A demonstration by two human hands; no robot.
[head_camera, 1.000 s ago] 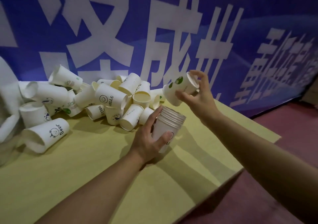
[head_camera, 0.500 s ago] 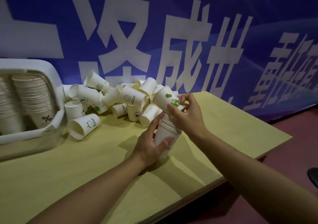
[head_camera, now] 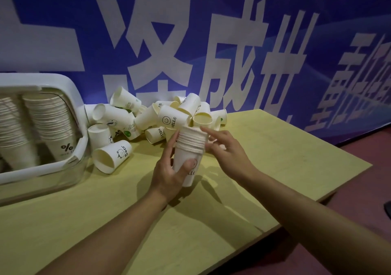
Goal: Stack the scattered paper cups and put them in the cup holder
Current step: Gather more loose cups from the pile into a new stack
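cup holder (head_camera: 72,97) left on table (head_camera: 275,148) | loose cups (head_camera: 148,116) right of it | held stack (head_camera: 190,148) before them

Pretty dim shot you've got here, bluish cast off the banner (head_camera: 232,42); your arms throw soft shadows rightward across the yellow table (head_camera: 275,148); the cup holder (head_camera: 69,93) smears with blur; wide-angle edges bend noticeably.

Two bare forearms are extended forward. The left hand (head_camera: 169,170) is wrapped around a stack of cups (head_camera: 190,152), thumb in front. The right hand (head_camera: 227,148) is held open beside it, fingers spread.
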